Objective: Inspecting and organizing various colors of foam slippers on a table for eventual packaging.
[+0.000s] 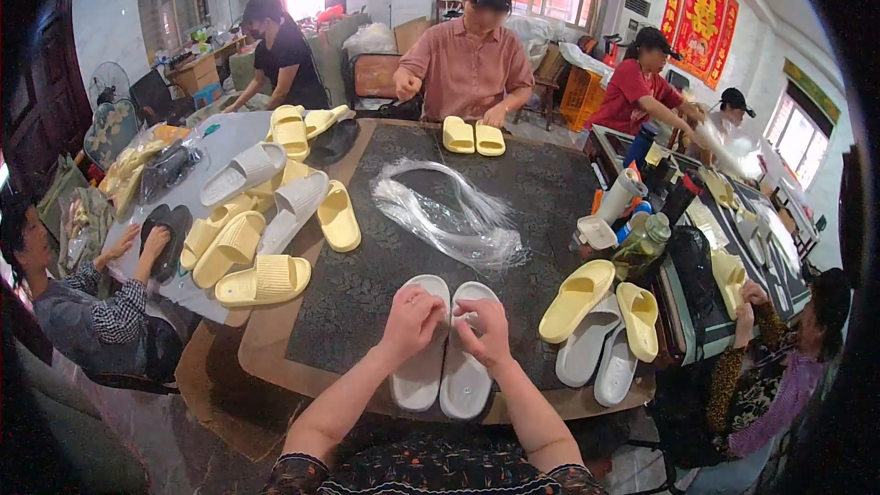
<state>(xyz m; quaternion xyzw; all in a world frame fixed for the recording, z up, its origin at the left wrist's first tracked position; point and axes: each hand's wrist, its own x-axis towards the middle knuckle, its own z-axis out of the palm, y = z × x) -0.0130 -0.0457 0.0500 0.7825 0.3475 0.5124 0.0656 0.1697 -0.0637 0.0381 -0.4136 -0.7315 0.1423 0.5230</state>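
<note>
A pair of light grey slippers lies side by side in front of me, toes pointing away: the left slipper (417,387) and the right slipper (466,392). Over the left one's strap is my left hand (414,319), its fingers curled into a pinch. My right hand (482,325) is above the right slipper, fingers bent in toward the thumb near the inner edge. Anything thin between the fingertips is too small to make out. Beyond the hands, a loose bundle of clear plastic strands (412,220) forms a ring on the dark tabletop (348,312).
Yellow slippers (266,280) and grey slippers (295,211) are heaped at the left; another yellow slipper (577,301) and grey slipper (587,344) lie at the right. Bottles (646,238) crowd the right table. Co-workers sit or stand around, one opposite handling yellow slippers (474,136).
</note>
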